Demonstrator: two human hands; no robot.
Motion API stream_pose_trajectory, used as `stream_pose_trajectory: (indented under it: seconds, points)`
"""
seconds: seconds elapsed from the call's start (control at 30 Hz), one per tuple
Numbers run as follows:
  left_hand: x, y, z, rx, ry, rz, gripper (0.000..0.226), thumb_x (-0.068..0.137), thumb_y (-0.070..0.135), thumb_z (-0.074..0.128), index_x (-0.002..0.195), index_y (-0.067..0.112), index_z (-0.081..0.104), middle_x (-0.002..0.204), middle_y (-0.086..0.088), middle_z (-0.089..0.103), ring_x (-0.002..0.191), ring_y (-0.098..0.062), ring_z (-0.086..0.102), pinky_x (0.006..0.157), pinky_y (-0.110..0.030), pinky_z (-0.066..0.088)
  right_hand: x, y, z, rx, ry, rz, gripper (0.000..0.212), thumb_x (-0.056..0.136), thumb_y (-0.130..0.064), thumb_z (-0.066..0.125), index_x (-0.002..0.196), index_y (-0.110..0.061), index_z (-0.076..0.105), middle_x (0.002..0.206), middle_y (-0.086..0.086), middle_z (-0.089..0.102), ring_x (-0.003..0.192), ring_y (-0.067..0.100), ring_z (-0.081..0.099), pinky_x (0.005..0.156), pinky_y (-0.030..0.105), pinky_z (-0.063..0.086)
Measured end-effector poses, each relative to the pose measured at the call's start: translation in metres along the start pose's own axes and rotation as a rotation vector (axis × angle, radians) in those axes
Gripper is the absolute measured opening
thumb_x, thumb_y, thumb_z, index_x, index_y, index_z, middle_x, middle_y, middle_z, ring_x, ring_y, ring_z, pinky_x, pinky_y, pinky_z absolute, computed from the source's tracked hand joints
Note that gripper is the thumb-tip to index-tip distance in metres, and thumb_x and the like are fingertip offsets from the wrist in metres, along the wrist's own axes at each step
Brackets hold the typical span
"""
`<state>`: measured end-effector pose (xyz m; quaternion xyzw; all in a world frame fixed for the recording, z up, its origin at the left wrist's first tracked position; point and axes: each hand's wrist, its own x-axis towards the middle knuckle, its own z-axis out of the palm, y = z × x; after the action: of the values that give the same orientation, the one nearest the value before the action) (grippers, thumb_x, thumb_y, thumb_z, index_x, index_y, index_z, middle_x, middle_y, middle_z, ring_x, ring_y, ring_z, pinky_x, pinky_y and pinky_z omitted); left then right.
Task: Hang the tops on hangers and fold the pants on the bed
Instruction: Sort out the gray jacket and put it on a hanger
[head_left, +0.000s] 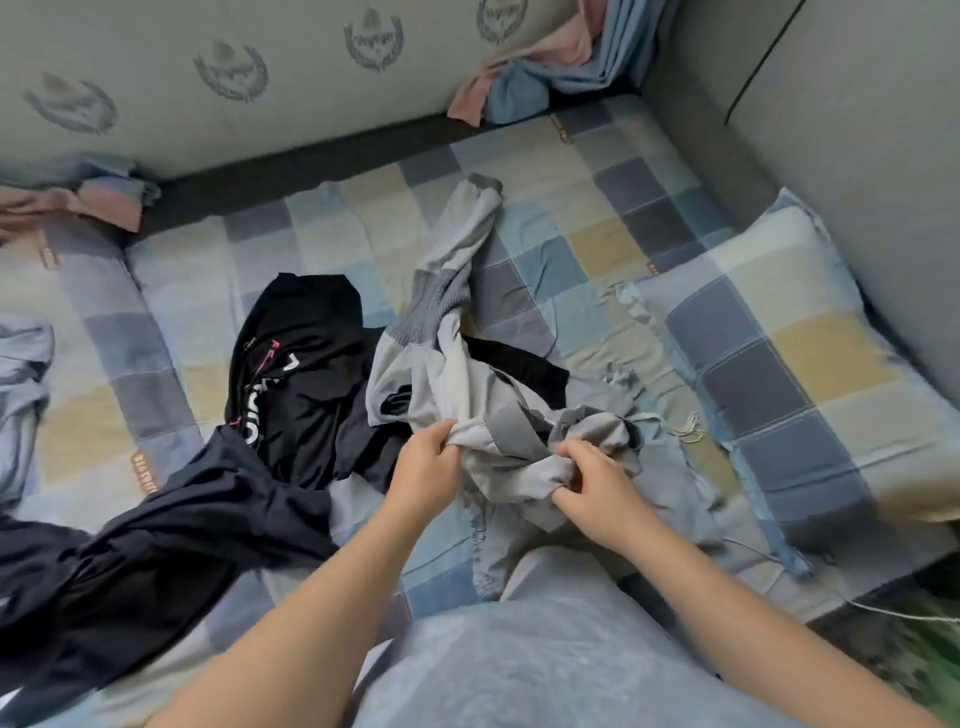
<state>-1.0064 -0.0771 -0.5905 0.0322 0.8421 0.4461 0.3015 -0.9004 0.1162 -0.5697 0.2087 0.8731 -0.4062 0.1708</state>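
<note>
grip, left: left hand is closed round a bunched fold of the grey garment.
grip, right: right hand is pinched on a twisted roll of the same fabric, just beside the left hand.
task item location: the grey garment is crumpled mid-bed, with its near end lifted in both hands.
type: top or pants cannot be told; only ribbed bands and one long limb are seen.
long axis: it runs from the grip straight away from the person, ending at the ribbed cuff near the far wall.
nearer hand: the cuff end is far from both hands; the main bulk sits slightly to the left-hand side.
key relation: the free length lies beyond the grip, so a pull toward the body is judged necessary to lay it out.
neighbours: black printed top is touching the grey garment on the left and is partly overlapped by it. Dark garment is draped at near left.
pillow: lies to the right, apart from the grip.
containers: none seen; no hangers are in view.
risk: the black top may be dragged along.
</note>
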Motion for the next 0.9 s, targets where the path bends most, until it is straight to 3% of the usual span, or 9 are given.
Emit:
stream_pose_trajectory:
  seconds: [0.1,0.17,0.27,0.37,0.5,0.6,0.7,0.8,0.9]
  points:
    - [-0.028,0.007,-0.040,-0.028,-0.012,0.132,0.017,0.090,0.000,0.042,0.076,0.008,0.047,0.070,-0.002,0.048,0.060,-0.007,0.040,0.056,-0.022,0.032,-0.042,-0.039,0.027,0.016,0.018,0.030,0.020,0.081,-0.033,0.062,0.099,-0.028,0.054,0.096,-0.011,0.059,0.094,0.019,0.059,0.090,0.044,0.048]
    - [-0.044,0.011,-0.062,-0.094,-0.035,0.186,0.018,0.093,-0.002,0.040,0.078,0.007,0.048,0.077,-0.002,0.050,0.067,-0.009,0.044,0.063,-0.022,0.035,-0.063,-0.064,0.044,-0.004,-0.022,0.016,0.032,0.084,-0.042,0.067,0.112,-0.029,0.059,0.108,-0.013,0.061,0.105,0.012,0.057,0.098,0.040,0.046]
    - [-0.061,0.009,-0.088,-0.265,-0.115,0.172,0.028,0.091,0.001,0.043,0.075,0.019,0.056,0.073,0.006,0.054,0.071,-0.010,0.049,0.073,-0.027,0.043,-0.086,-0.095,0.061,0.010,-0.064,-0.006,0.043,0.089,-0.039,0.069,0.129,-0.029,0.055,0.119,-0.020,0.051,0.117,0.003,0.050,0.102,0.026,0.041]
    - [-0.074,0.007,-0.110,-0.362,-0.212,0.118,0.019,0.085,0.019,0.050,0.071,0.026,0.061,0.071,0.002,0.052,0.072,-0.018,0.048,0.071,-0.035,0.041,-0.098,-0.115,0.067,0.077,0.039,0.002,0.041,0.094,-0.032,0.066,0.132,-0.031,0.051,0.121,-0.020,0.050,0.119,0.000,0.049,0.094,0.017,0.036]
    - [-0.087,0.009,-0.124,-0.451,-0.297,0.119,0.018,0.091,0.015,0.048,0.087,-0.002,0.055,0.076,-0.007,0.042,0.073,-0.022,0.038,0.066,-0.034,0.032,-0.104,-0.132,0.076,0.053,0.134,-0.033,0.062,0.091,-0.032,0.070,0.145,-0.027,0.040,0.132,-0.016,0.048,0.125,0.004,0.046,0.100,0.022,0.036]
    - [-0.098,0.013,-0.124,-0.500,-0.340,0.102,0.022,0.098,0.005,0.044,0.090,0.008,0.065,0.078,-0.006,0.054,0.070,-0.015,0.049,0.064,-0.029,0.037,-0.105,-0.139,0.085,0.081,0.179,-0.064,0.074,0.084,-0.034,0.076,0.146,-0.030,0.037,0.139,-0.015,0.046,0.126,0.002,0.044,0.106,0.025,0.037]
    - [-0.108,0.022,-0.124,-0.597,-0.386,0.108,0.024,0.098,0.006,0.051,0.088,0.008,0.073,0.092,-0.013,0.069,0.088,-0.023,0.063,0.083,-0.038,0.048,-0.107,-0.140,0.091,0.077,0.282,-0.098,0.044,0.087,-0.024,0.074,0.128,-0.019,0.058,0.122,-0.004,0.060,0.111,0.008,0.055,0.092,0.024,0.043]
    - [-0.109,0.022,-0.122,-0.584,-0.322,0.105,0.031,0.100,0.007,0.045,0.092,0.011,0.075,0.096,-0.010,0.071,0.091,-0.020,0.064,0.084,-0.035,0.047,-0.116,-0.140,0.089,0.100,0.357,-0.081,0.007,0.096,-0.017,0.061,0.099,-0.014,0.066,0.089,0.002,0.069,0.083,0.016,0.061,0.072,0.032,0.044]
    - [-0.101,0.012,-0.118,-0.531,-0.158,0.053,0.028,0.100,0.017,0.042,0.105,0.005,0.067,0.090,-0.004,0.062,0.085,-0.020,0.053,0.077,-0.035,0.041,-0.127,-0.141,0.074,0.120,0.479,-0.059,0.016,0.098,-0.015,0.055,0.084,-0.019,0.060,0.070,0.005,0.061,0.064,0.016,0.052,0.060,0.033,0.037]
